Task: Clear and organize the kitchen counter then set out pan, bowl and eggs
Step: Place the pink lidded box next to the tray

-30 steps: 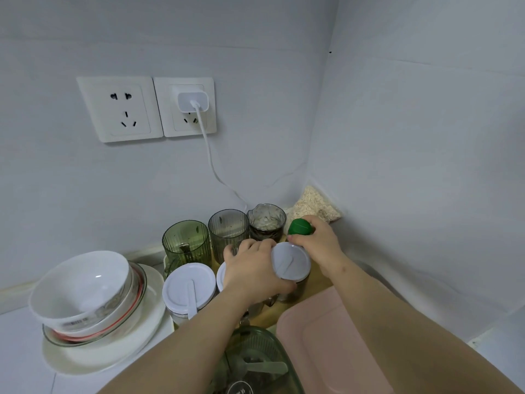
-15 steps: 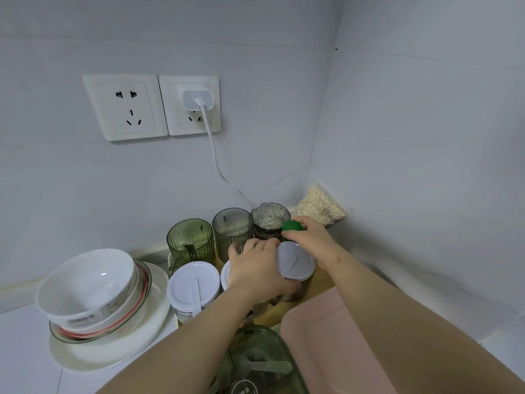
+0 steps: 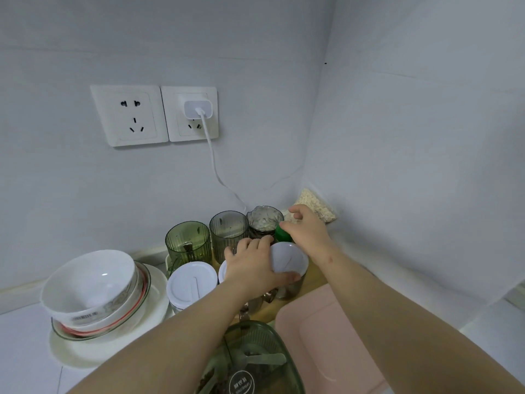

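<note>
In the counter's corner my left hand (image 3: pixel 252 268) grips a white-lidded jar (image 3: pixel 291 258), fingers over the lid's left side and thumb on its front rim. My right hand (image 3: pixel 308 231) hovers just behind it with fingers spread and holds nothing; its palm is beside a green bottle cap (image 3: pixel 282 234). A white bowl (image 3: pixel 85 282) sits at the left, stacked on a glass bowl and a white plate (image 3: pixel 153 311). No pan or eggs are in view.
Two green ribbed cups (image 3: pixel 188 243) and a glass jar (image 3: pixel 264 220) stand along the back wall. Another white-lidded jar (image 3: pixel 191 284), a pink tray (image 3: pixel 326 339), a green lidded container (image 3: pixel 255 359), an oat bag (image 3: pixel 316 207) and a plugged charger (image 3: pixel 197 109) surround the hands.
My right hand has let go of the green cap and opened its fingers, lifting toward the oat bag. My left hand stays on the white-lidded jar.
</note>
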A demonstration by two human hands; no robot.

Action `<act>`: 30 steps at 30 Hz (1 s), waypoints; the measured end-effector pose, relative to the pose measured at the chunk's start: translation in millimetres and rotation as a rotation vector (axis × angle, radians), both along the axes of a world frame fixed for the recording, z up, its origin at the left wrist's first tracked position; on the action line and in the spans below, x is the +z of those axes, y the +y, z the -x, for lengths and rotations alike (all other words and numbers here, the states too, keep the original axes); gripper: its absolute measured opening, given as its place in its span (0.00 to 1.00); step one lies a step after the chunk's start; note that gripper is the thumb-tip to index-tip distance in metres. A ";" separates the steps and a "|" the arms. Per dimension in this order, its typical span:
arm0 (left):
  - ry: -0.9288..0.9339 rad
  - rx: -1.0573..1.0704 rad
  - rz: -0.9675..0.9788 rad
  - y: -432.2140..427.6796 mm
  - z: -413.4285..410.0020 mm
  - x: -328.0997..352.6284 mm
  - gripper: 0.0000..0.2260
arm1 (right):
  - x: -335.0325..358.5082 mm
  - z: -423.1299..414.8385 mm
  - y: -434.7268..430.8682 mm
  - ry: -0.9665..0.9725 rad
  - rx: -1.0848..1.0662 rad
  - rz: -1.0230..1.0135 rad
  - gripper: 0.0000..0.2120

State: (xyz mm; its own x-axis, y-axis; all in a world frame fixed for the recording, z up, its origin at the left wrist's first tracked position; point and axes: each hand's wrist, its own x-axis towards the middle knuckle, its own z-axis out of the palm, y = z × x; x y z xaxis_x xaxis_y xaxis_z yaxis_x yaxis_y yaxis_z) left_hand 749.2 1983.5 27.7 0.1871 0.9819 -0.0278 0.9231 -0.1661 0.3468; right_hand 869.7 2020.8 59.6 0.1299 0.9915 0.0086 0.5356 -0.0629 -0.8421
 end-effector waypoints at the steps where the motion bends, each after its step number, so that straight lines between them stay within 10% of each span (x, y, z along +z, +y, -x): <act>1: -0.061 0.017 -0.020 -2.0 1.3 1.8 0.33 | 3.8 1.9 -3.0 -0.003 -0.016 -0.023 0.20; 14: -1.175 0.388 -0.206 -87.5 96.1 84.3 0.05 | 62.3 94.2 -108.9 0.238 0.051 -0.199 0.11; 30: -1.254 0.823 -0.304 -312.8 270.0 77.9 0.06 | 35.1 274.1 -284.1 0.591 0.397 0.217 0.09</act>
